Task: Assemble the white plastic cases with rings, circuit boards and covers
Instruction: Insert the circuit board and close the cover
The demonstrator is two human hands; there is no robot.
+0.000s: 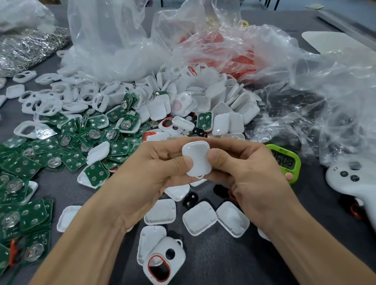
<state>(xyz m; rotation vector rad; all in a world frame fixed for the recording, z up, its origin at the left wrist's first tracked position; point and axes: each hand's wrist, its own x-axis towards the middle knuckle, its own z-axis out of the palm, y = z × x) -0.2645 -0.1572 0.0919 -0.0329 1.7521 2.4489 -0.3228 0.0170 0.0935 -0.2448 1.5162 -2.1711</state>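
Case gripped above the surface between left hand and right hand, thumbs pressed on its smooth back, fingers curled beneath. Loose covers just below. Green boards heaped left, timer just beyond the right hand, plastic bags farther back.

Free room and obstructions on the grey table. Bare surface lies in the near centre between the forearms, and in a narrow strip between the circuit boards and the left forearm. The left hand and right hand, gripping a white case, fill the middle; loose covers and a ringed case clutter the surface beneath. The case heap and plastic bags block the far side. A green timer and a white controller obstruct the right.
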